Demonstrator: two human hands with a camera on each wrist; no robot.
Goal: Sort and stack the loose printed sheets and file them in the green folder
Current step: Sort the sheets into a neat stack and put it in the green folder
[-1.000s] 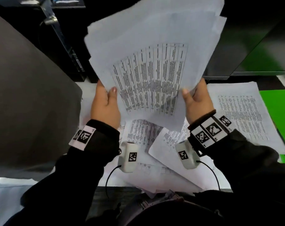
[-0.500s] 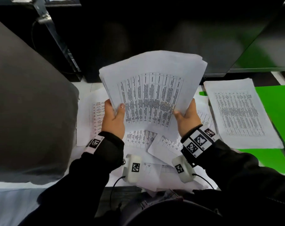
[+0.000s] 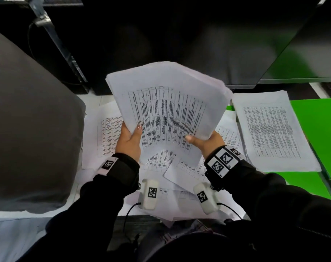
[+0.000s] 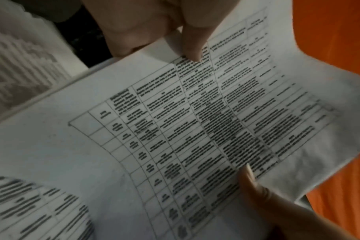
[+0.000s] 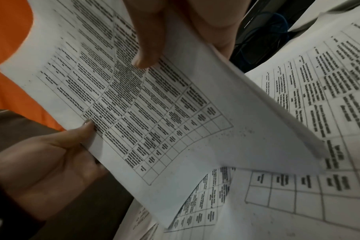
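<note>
Lowered toward the desk since earlier, the bundle [image 3: 166,103] is gripped at its near edge by left hand [image 3: 129,142] and right hand [image 3: 208,141]; one stack [image 3: 272,129] lies on the open folder [image 3: 316,125], while loose sheets [image 3: 181,173] remain unsorted.

The held stack of sheets [image 3: 168,103] is thin matt white paper printed with black tables, limp enough to bow between the hands, and its squared edge [image 5: 277,104] shows many plain leaves. At three o'clock of it, the green folder [image 3: 319,133] looks like smooth, evenly coloured card or plastic with a slight sheen, and the pile of sheets [image 3: 270,129] lying on it is the same matt printed paper. At nine o'clock a grey cushion-like mass [image 3: 28,129] has a soft, dull cloth surface, while the dark panel [image 3: 198,44] at twelve o'clock is glossy and catches green reflections.
</note>
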